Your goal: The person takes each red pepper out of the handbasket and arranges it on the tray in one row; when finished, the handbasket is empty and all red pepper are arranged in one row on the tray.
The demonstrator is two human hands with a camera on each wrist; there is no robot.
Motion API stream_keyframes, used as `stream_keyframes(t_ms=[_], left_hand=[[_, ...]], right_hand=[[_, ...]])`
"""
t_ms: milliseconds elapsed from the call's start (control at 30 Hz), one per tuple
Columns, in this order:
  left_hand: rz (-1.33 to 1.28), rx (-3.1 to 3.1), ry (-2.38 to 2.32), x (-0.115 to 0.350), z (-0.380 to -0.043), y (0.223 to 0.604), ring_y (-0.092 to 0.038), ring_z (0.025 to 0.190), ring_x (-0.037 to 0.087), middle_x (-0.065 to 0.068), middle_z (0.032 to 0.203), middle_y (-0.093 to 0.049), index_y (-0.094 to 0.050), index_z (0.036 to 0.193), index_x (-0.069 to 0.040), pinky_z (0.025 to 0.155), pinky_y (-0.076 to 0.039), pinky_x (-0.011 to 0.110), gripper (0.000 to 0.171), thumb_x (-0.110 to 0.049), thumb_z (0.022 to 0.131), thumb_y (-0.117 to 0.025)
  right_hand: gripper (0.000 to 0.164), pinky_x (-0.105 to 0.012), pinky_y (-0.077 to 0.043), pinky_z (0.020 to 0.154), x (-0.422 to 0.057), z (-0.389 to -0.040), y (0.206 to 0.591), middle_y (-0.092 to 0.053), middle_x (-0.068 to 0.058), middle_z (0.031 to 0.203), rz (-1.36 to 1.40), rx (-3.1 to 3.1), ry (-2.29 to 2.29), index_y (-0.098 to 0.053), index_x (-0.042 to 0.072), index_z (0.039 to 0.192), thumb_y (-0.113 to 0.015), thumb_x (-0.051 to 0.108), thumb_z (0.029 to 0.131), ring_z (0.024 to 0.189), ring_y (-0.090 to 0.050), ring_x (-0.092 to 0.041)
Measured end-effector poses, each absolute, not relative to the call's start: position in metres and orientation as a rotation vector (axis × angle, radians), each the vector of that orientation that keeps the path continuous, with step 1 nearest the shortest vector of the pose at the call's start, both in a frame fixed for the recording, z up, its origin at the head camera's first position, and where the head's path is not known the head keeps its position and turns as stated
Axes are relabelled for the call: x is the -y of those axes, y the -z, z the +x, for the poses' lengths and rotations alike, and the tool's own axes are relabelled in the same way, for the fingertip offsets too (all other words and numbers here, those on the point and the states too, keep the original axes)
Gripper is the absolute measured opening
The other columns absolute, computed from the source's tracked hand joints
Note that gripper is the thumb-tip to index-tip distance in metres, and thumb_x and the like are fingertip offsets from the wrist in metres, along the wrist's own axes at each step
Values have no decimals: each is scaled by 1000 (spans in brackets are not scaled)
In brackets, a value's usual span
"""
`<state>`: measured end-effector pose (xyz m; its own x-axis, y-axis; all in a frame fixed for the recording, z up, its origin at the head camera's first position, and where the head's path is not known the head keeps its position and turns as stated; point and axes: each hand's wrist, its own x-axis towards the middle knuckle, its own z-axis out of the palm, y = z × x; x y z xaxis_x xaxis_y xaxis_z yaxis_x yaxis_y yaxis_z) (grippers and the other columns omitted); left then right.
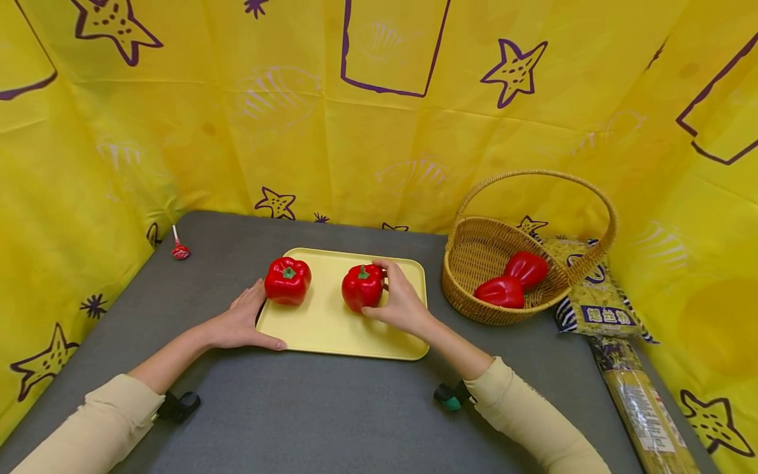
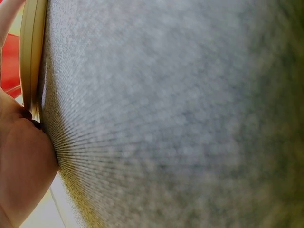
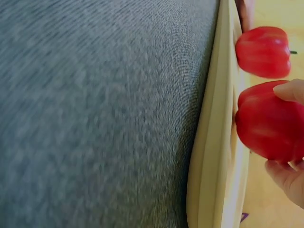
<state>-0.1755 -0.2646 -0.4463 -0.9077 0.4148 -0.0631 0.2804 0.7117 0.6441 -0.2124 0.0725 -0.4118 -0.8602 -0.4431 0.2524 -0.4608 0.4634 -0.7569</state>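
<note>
A pale yellow tray lies on the grey table, with one red bell pepper upright at its left end. Over the middle right of the tray, my right hand grips a second red bell pepper between thumb and fingers, its green stem up. Whether that pepper's base touches the tray I cannot tell. My left hand rests at the tray's left edge, thumb stretched out by the front left corner and fingers extended along the side. In the right wrist view, thumb and fingertips press the held pepper from opposite sides.
A wicker basket with a tall handle stands right of the tray, holding red peppers. Beside it lie a printed food packet and a long clear-wrapped package. A red lollipop is at the back left. Yellow patterned cloth surrounds the table.
</note>
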Motion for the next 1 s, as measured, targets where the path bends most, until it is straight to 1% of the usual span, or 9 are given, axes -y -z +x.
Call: stream_keyframes(t_ms=[233, 433, 767, 867, 1000], left_hand=[[554, -2716, -970, 264, -176, 446, 2, 143, 50, 24, 158, -9, -10, 154, -6, 106, -2, 72, 121, -52, 68, -83], [549, -2713, -968, 264, -176, 446, 2, 143, 50, 24, 158, -9, -11, 154, -6, 106, -1, 72, 121, -53, 68, -82], [550, -2716, -969, 264, -176, 447, 2, 143, 50, 25, 158, -10, -11, 154, -6, 106, -1, 72, 121, -52, 68, -83], [555, -2717, -967, 264, -176, 447, 2, 143, 50, 25, 158, -10, -11, 154, -6, 106, -1, 72, 121, -52, 68, -83], [559, -2714, -970, 264, -176, 446, 2, 143, 50, 25, 158, -10, -11, 154, -6, 106, -1, 72, 121, -52, 68, -83]], right_hand=[[86, -40, -49, 96, -61, -212, 413, -46, -14, 135, 858, 2670, -1431, -36, -1, 140, -87, 6, 70, 123, -48, -25], [87, -39, -47, 99, -51, -212, 416, -46, -12, 135, 887, 2675, -1427, -35, 1, 140, -87, 7, 71, 123, -47, -23], [86, -35, -46, 100, -37, -212, 420, -45, -10, 136, 896, 2680, -1405, -33, 3, 140, -87, 8, 72, 124, -47, -21], [86, -36, -46, 100, -34, -212, 420, -45, -10, 136, 895, 2678, -1416, -33, 3, 140, -86, 8, 72, 125, -46, -21], [86, -34, -45, 101, -30, -212, 420, -45, -11, 137, 890, 2678, -1422, -33, 2, 141, -86, 8, 72, 126, -46, -21]])
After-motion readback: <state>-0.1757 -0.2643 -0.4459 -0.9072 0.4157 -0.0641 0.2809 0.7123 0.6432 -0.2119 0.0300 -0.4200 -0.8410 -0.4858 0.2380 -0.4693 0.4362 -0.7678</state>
